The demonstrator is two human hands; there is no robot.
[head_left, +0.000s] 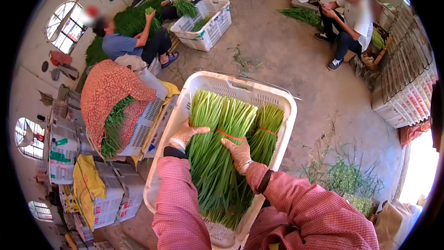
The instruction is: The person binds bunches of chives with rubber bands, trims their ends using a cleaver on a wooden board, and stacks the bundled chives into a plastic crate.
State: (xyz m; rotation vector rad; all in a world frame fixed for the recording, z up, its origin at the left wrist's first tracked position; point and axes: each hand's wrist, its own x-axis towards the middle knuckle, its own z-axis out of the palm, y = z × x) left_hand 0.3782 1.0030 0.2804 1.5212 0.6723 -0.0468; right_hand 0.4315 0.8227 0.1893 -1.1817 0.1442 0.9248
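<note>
In the head view, a white plastic crate (283, 111) holds several bundles of long green stalks that look like garlic chives, tied with red bands. My left hand (185, 135), in a thin glove, grips the left bundle (203, 111) from its outer side; its thumb lies across the stalks and the other fingers are mostly hidden. Gloved too, my right hand (239, 155) holds the middle bundle (233, 120) on its right side, with the thumb just below the red band. Another banded bundle (268, 125) rests against the crate's right wall.
A crate under patterned red cloth (111, 83) stands at left. Seated people (122, 41) handle greens behind it, beside a white crate (217, 30). Another person (349, 23) sits at right near stacked crates (407, 97). Loose trimmings (347, 176) litter the floor.
</note>
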